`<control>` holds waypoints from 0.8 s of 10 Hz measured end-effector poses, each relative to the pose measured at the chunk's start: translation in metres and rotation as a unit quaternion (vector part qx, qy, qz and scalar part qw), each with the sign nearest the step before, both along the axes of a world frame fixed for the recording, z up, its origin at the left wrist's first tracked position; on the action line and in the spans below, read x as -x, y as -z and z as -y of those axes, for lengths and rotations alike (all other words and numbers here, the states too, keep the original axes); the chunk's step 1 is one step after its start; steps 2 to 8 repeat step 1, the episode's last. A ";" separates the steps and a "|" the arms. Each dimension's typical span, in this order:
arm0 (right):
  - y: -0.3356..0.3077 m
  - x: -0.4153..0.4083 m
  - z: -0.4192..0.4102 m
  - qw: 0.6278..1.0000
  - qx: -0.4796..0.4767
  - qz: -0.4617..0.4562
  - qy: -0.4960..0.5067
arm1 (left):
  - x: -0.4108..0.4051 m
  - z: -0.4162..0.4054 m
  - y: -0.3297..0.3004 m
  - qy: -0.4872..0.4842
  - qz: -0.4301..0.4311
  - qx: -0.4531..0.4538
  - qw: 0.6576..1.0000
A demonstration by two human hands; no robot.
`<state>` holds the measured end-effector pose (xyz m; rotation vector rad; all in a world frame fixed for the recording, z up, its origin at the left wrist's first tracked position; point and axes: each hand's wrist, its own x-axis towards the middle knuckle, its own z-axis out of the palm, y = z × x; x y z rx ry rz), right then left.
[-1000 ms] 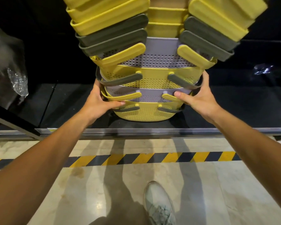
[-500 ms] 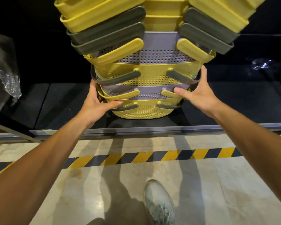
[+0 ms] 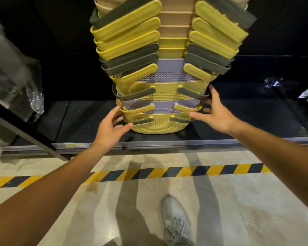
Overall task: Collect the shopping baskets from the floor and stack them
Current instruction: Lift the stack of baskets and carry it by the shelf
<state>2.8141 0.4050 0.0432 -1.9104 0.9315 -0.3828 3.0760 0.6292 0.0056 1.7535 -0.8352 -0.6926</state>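
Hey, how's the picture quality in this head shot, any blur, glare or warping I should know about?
Head view: wide-angle lens bends the basket stack so it fans outward toward the top; the plastic wrap at far left is smeared by blur; the background behind the stack is nearly black; the glossy floor carries soft shadows and faint reflections; both hands are fairly sharp.

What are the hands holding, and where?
Nothing firmly: the left hand and right hand touch the basket stack low on its sides, fingers relaxed.
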 end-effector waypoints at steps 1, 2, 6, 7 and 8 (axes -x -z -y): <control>-0.019 0.016 -0.028 0.998 0.016 -0.064 -0.001 | 0.005 -0.026 -0.023 0.043 0.097 -0.038 0.994; -0.019 0.016 -0.028 0.998 0.016 -0.064 -0.001 | 0.005 -0.026 -0.023 0.043 0.097 -0.038 0.994; -0.019 0.016 -0.028 0.998 0.016 -0.064 -0.001 | 0.005 -0.026 -0.023 0.043 0.097 -0.038 0.994; -0.019 0.016 -0.028 0.998 0.016 -0.064 -0.001 | 0.005 -0.026 -0.023 0.043 0.097 -0.038 0.994; -0.019 0.016 -0.028 0.998 0.016 -0.064 -0.001 | 0.005 -0.026 -0.023 0.043 0.097 -0.038 0.994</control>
